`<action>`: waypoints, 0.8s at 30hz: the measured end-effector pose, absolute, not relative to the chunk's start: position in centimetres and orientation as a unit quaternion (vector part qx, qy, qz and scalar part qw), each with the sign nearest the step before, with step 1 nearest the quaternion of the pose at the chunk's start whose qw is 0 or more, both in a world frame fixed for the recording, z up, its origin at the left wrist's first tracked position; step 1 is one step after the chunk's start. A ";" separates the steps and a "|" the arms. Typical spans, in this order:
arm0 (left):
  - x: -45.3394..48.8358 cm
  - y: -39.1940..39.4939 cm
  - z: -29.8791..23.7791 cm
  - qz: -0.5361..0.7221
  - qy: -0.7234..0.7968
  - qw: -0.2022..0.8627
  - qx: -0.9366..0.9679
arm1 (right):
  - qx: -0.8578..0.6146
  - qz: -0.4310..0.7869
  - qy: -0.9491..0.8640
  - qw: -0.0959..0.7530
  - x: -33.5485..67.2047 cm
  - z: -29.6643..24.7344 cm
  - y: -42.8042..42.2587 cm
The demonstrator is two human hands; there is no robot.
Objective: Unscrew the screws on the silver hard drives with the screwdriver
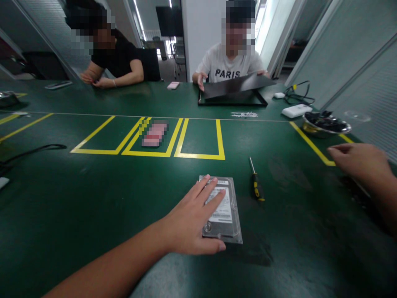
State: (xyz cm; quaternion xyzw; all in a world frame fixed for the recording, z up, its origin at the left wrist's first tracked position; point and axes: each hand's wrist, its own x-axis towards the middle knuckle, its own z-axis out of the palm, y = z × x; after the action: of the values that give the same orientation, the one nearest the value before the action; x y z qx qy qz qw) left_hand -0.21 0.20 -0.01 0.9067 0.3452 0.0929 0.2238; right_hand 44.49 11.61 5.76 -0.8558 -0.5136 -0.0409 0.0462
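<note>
Located hard drive (226,212) lying flat on green counter (108,207) at lower centre of frame, label up. Observed left hand (187,225) reaching in from lower left, laid palm-down across left part of hard drive. Recorded fingers of left hand apart, spread over label, with thumb stretched past lower edge; not clamped on anything. Observed right hand (361,160) at right edge of frame, well apart from hard drive, below metal bowl (321,131) in the view. Recorded its fingers curled; cannot tell whether closed on anything.

Found screwdriver (256,187) lying to right of hard drive, near but apart, shaft toward top of frame, black-and-yellow handle toward bottom. Noted metal bowl heaped with dark parts at upper right; white box (296,110) just left of it. Traced yellow tape outlines (200,156) across middle of frame, with pink object (155,134), pixelated, inside middle one of three.

Saw person in white shirt (231,64) at top, right of centre, holding dark sheet (238,85) tilted over black frame (232,104). Saw person in black shirt (117,56) at upper left, forearms by far edge of counter.
</note>
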 end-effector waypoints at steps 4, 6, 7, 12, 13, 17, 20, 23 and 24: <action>-0.4 0.0 -0.1 0.092 0.343 0.231 0.906 | -0.803 0.127 -0.546 0.202 37.0 7.1 9.6; -0.5 -0.1 -0.2 0.117 0.346 0.236 0.900 | -0.742 0.239 -0.565 0.270 32.8 7.4 7.9; -0.5 -0.1 -0.3 0.147 0.348 0.233 0.896 | -0.711 0.295 -0.571 0.286 30.7 7.4 7.0; -0.3 -0.1 -0.4 0.395 0.401 0.156 0.811 | -0.562 0.562 -0.487 0.361 23.4 6.9 2.9; -0.3 0.0 -0.4 0.430 0.415 0.141 0.789 | -0.538 0.602 -0.458 0.372 22.4 6.7 2.2; -0.2 -0.1 0.0 0.496 0.433 0.123 0.742 | -0.469 0.695 -0.379 0.392 19.8 5.9 -0.1; -0.2 -0.3 0.2 0.501 0.413 0.139 0.748 | -0.437 0.737 -0.343 0.386 18.8 5.5 -1.3; -0.1 -0.5 0.3 0.498 0.394 0.145 0.758 | -0.408 0.762 -0.328 0.380 18.7 5.2 -1.9; -0.1 -0.5 0.3 0.498 0.391 0.143 0.761 | -0.401 0.765 -0.329 0.382 18.8 5.1 -2.0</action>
State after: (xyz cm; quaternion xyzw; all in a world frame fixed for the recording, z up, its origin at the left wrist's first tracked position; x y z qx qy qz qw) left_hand -0.08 -0.46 0.29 0.7607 0.3906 0.4983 0.1426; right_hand 18.79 -2.05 5.08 -0.4012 -0.3290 0.7646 0.3823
